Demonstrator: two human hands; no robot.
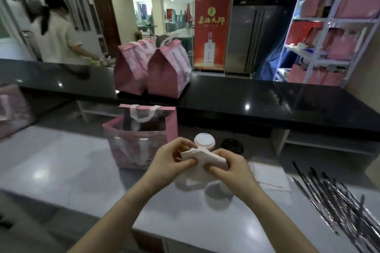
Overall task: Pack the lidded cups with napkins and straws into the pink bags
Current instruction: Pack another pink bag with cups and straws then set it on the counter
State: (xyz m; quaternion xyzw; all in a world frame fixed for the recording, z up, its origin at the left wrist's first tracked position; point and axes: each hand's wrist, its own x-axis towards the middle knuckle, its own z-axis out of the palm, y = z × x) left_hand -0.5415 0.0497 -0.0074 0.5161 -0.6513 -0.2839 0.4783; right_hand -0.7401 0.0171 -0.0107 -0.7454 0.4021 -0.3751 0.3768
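My left hand (172,157) and my right hand (228,167) both pinch a small stack of white napkins (200,155) above the grey counter. Right behind them stand a cup with a white lid (204,139) and a cup with a dark lid (232,145). An open pink bag (141,146) with white handles stands just left of my hands; what lies inside it is hidden. Two closed pink bags (152,68) sit on the black upper counter. Wrapped straws (337,199) lie in a pile at the right.
More white napkins (271,181) lie flat on the grey counter (61,170) right of my hands. Another pink bag (12,109) is at the left edge. A white shelf rack (333,26) holds pink bags at the right. A person (57,33) stands behind the black counter (267,100).
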